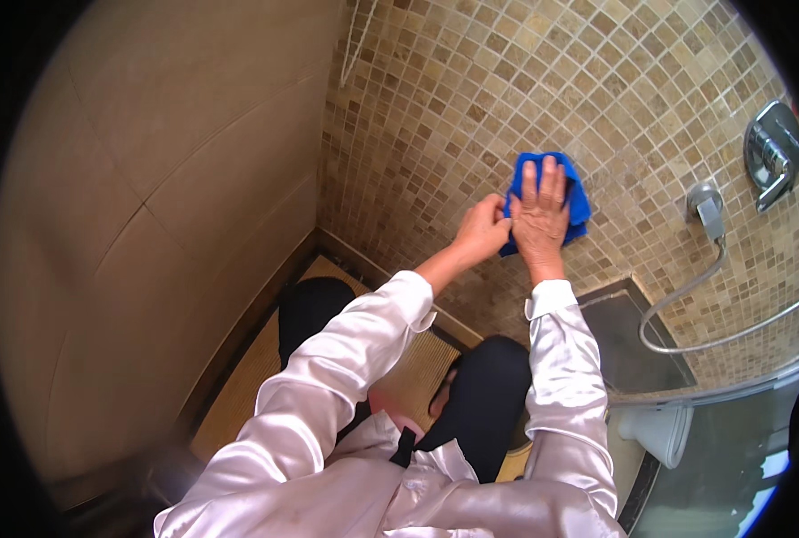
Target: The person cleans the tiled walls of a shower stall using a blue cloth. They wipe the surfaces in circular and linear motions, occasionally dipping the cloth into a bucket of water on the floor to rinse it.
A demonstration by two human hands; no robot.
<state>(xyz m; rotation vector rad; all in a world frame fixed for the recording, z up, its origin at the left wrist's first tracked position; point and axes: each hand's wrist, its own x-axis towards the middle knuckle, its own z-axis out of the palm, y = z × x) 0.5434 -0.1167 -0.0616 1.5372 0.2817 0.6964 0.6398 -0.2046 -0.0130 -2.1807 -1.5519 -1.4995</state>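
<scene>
A blue cloth (578, 199) lies bunched against the mosaic-tiled wall (453, 117). My right hand (540, 222) presses flat on top of it, with the fingers stretched upward over the fabric. At the cloth's left edge, my left hand (483, 230) has its fingers curled and pinched together on the fabric. Part of the cloth is hidden beneath my right hand.
To the right are a chrome mixer tap (769, 157), a hose outlet (706, 204) and a looping shower hose (655, 336). A dark recessed panel (637, 336) sits below. Large plain tiles (175, 179) form the left wall. A white toilet (664, 430) shows behind curved glass (731, 475).
</scene>
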